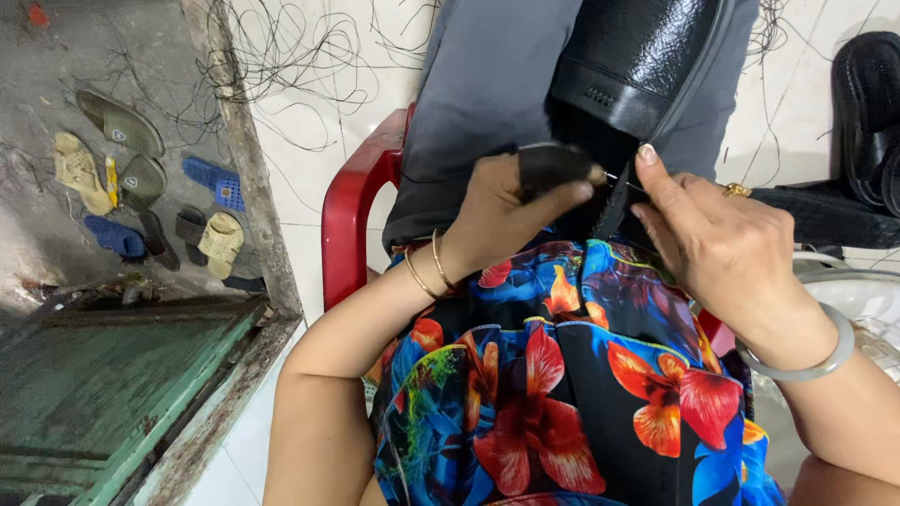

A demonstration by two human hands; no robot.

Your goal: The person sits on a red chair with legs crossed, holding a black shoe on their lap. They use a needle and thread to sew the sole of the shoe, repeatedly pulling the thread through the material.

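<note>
A grey fabric bag [487, 84] with a glossy black leather panel [647, 56] lies across my lap. My left hand [506, 211], with thin gold bangles on the wrist, grips a small black tool [553, 164] pressed against the bag's dark edge. My right hand [712, 234], wearing a gold ring and a pale jade bangle, pinches a black strip of the bag [614, 201] between thumb and fingers, close beside the left hand. I wear flower-print clothing [562, 394] in red, blue and black.
I sit on a red plastic chair [352, 215] on a white tiled floor strewn with cut black threads [291, 66]. Several sandals [141, 178] lie outside at left past a green door [103, 394]. More black bags [867, 112] lie at right.
</note>
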